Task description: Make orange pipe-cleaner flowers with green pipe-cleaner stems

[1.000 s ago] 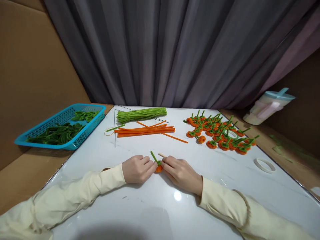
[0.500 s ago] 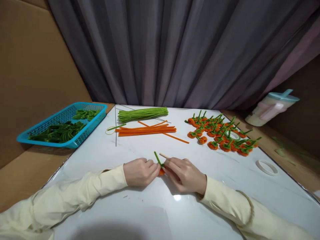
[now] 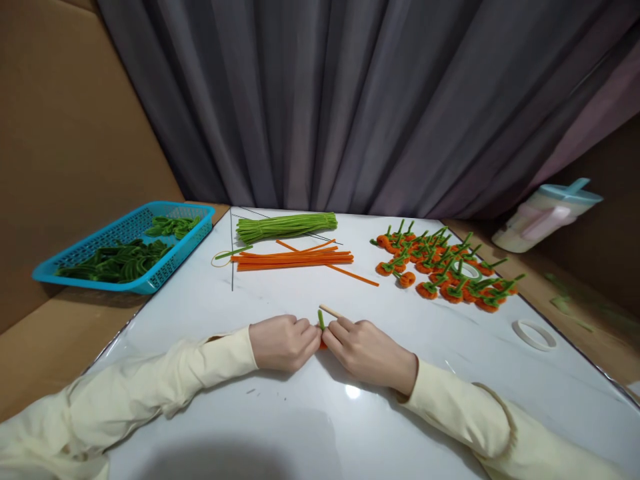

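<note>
While the left hand [image 3: 286,343] and right hand [image 3: 374,352] (also gripping a stick [image 3: 329,311]) pinch an orange piece [image 3: 323,345], its stem [image 3: 321,319] stands steeper than before.

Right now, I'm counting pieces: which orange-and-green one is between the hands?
The mostly hidden piece, its green stem poking up between the left hand and right hand; other pieces sit grouped farther right.

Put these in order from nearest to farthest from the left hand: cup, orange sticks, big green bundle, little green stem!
From the left hand:
1. Little green stem: at the fingertips.
2. Orange sticks: straight ahead.
3. Big green bundle: behind the orange sticks.
4. Cup: far off to the right.
</note>
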Motion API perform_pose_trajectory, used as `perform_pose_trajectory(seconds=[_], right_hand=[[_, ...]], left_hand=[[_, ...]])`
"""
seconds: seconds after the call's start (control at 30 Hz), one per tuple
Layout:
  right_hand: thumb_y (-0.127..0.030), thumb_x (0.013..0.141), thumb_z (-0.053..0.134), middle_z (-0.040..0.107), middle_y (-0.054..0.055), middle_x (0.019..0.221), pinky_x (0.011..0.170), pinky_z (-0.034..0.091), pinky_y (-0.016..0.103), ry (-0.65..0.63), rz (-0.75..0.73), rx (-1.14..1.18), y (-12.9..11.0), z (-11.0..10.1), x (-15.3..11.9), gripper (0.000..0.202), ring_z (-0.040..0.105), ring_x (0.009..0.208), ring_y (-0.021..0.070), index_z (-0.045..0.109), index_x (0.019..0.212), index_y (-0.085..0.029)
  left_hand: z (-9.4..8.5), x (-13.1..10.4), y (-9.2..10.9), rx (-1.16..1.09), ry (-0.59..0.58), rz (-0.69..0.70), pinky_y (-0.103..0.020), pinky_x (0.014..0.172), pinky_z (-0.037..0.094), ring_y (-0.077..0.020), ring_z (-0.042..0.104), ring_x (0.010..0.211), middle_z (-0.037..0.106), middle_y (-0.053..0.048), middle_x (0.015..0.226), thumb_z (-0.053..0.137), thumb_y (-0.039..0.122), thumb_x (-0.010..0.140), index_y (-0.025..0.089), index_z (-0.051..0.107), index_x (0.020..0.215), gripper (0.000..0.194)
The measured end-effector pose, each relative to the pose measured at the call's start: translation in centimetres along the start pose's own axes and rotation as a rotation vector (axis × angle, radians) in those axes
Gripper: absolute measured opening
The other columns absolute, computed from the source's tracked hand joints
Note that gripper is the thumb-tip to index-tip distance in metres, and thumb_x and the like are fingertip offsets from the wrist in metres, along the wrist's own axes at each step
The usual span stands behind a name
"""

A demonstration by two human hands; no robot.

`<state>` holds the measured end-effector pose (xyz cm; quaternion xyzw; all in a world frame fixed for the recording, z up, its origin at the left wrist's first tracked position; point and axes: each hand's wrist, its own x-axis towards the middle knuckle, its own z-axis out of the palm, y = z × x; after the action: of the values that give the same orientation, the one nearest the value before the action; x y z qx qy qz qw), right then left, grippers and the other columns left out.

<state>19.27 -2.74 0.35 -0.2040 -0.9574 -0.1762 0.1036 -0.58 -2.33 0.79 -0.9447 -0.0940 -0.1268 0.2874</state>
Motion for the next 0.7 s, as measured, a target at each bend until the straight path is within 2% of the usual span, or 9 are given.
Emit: perform_pose_trajectory(seconds=[0.13, 0.3, 0.53, 0.7], right_hand=[[-0.009, 0.085, 0.038, 0.054, 0.004, 0.065, 0.043, 0.03, 0.028, 0.042, -0.087, -0.073, 0.4, 0.0, 0.0, 0.014, 0.051, 0.056, 0.0166, 0.05, 0.08, -0.014], [-0.009, 0.085, 0.042, 0.053, 0.002, 0.063, 0.044, 0.032, 0.028, 0.161, -0.175, -0.123, 1.0, 0.0, -0.1, 0.013, 0.05, 0.052, 0.0147, 0.054, 0.082, -0.011], [-0.009, 0.086, 0.039, 0.051, 0.001, 0.062, 0.047, 0.031, 0.027, 0.285, -0.199, -0.112, 1.4, 0.5, -0.3, 0.019, 0.047, 0.051, 0.0127, 0.054, 0.076, -0.014], [-0.011, 0.087, 0.04, 0.052, 0.001, 0.063, 0.049, 0.032, 0.027, 0.288, -0.218, -0.109, 1.5, 0.8, -0.5, 0.019, 0.046, 0.053, 0.0121, 0.055, 0.076, -0.014]], left_hand=[[0.3, 0.0, -0.1, -0.021, 0.018, 0.013, -0.028, 0.037, 0.033, -0.0159, 0.048, 0.049, 0.05, -0.006, 0.06, 0.038, 0.006, 0.082, 0.009, 0.055, 0.072, 0.021], [0.5, -0.2, 0.0, -0.034, 0.067, 0.042, -0.028, 0.038, 0.034, -0.0152, 0.047, 0.049, 0.051, -0.006, 0.06, 0.037, 0.006, 0.083, 0.009, 0.057, 0.072, 0.023], [0.7, -0.4, 0.2, -0.076, 0.126, 0.045, -0.027, 0.039, 0.036, -0.0146, 0.048, 0.049, 0.051, -0.006, 0.061, 0.037, 0.005, 0.083, 0.009, 0.058, 0.069, 0.025], [0.9, -0.5, 0.2, -0.082, 0.158, 0.048, -0.027, 0.039, 0.037, -0.0141, 0.047, 0.049, 0.049, -0.005, 0.06, 0.035, 0.004, 0.083, 0.009, 0.057, 0.068, 0.028]])
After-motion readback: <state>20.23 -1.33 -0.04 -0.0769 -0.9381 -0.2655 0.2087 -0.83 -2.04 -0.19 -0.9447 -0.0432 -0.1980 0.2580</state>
